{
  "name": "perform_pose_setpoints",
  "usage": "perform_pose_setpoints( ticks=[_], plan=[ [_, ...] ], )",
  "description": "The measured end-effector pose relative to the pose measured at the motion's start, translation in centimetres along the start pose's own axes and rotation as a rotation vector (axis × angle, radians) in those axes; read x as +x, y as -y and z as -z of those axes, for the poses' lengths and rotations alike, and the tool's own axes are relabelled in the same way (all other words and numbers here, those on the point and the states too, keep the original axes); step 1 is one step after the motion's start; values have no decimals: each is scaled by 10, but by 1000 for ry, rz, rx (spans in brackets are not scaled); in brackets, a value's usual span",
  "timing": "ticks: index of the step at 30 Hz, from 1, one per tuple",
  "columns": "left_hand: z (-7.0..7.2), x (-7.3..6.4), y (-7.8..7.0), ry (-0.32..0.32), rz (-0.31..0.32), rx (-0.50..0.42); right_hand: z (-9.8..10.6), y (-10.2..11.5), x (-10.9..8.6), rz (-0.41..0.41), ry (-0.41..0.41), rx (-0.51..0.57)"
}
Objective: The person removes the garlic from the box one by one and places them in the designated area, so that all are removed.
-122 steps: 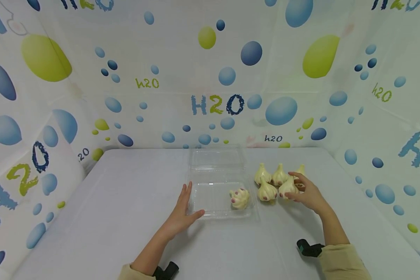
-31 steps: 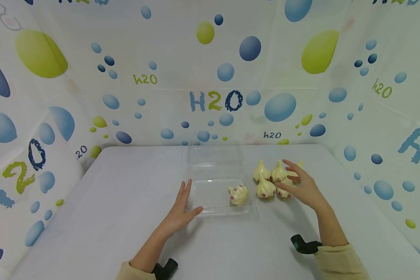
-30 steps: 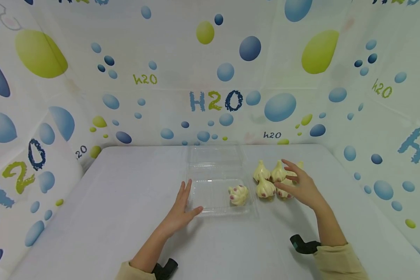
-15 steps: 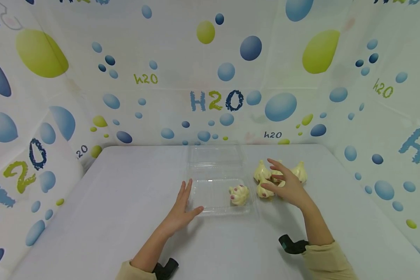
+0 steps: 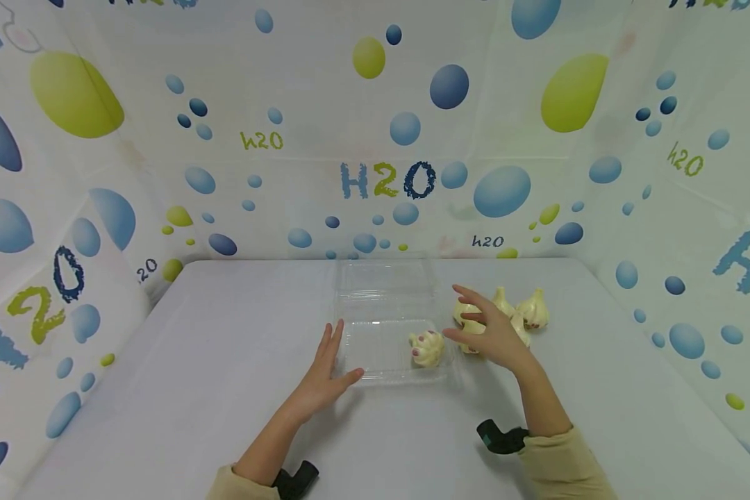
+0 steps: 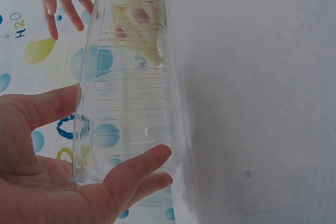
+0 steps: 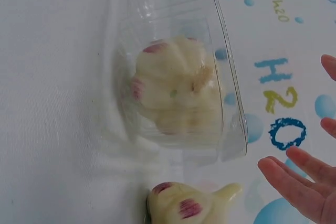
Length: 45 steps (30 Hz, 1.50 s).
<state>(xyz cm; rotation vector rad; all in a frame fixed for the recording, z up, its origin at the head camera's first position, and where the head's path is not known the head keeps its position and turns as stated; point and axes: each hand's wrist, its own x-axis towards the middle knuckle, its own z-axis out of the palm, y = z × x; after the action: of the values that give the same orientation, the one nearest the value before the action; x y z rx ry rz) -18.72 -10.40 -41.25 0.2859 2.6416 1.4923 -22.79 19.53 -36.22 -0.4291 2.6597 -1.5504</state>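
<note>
A clear plastic clamshell container (image 5: 381, 378) lies with its lid folded back on the table. One garlic bulb (image 5: 426, 348) with purple patches rests inside at its right end. My left hand (image 5: 319, 389) touches the container's left side, fingers straight; in the left wrist view the thumb (image 6: 58, 103) meets its rim. My right hand (image 5: 496, 337) hovers right of the container, fingers spread, holding nothing. Beneath and behind it stand several more garlic bulbs (image 5: 533, 310), some partly hidden. In the right wrist view, one loose garlic bulb (image 7: 184, 205) stands beside the container.
A white cloth covers the table (image 5: 237, 333). Behind it and at both sides hangs a white sheet (image 5: 312, 83) printed with blue and green spots. Black wrist devices (image 5: 503, 437) stick out by both sleeves.
Earlier my right hand touched a front-right garlic bulb. Now it has moved left, away from that bulb and close to the container's right edge. My left hand has stayed put.
</note>
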Motion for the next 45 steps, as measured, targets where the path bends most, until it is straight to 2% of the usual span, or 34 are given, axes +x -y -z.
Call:
perform_pose_setpoints(
  ticks=[7, 17, 26, 36, 42, 45],
  plan=[
    [0, 1, 1, 3, 1, -3, -11, 6, 4, 17, 9, -65],
    [1, -1, -2, 12, -5, 10, -24, 9, 10, -5, 68, -77],
    [0, 0, -1, 8, -7, 22, -32, 8, 20, 21, 116, -110],
    [1, 1, 1, 2, 0, 12, -42, 5, 29, -62, 196, -53],
    [0, 1, 1, -3, -4, 5, -49, 4, 32, -95, 198, -159],
    [0, 1, 1, -3, -6, 2, -53, 3, 34, -49, 200, -227]
  ],
)
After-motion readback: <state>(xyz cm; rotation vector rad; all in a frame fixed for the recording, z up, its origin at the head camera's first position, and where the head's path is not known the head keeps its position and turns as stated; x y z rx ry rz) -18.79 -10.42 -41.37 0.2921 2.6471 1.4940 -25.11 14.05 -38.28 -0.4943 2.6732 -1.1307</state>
